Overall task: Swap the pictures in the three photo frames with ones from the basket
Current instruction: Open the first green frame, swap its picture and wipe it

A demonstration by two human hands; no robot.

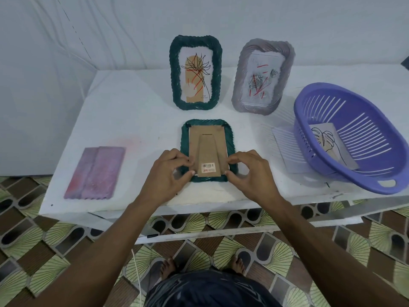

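A dark green photo frame (186,138) lies face down at the table's middle, its brown cardboard back (208,149) and stand facing up. My left hand (170,171) pinches the frame's lower left corner and my right hand (250,171) pinches its lower right corner. Behind it a second green frame (195,72) stands upright with a flower drawing. To its right a grey frame (263,74) leans against the wall with a rose picture. The purple basket (354,138) at the right holds a leaf drawing (327,140).
A pink folded cloth (95,172) lies at the table's left. A sheet of paper (285,149) lies partly under the basket. The white table (132,111) ends just before my forearms, with patterned floor tiles and my feet below.
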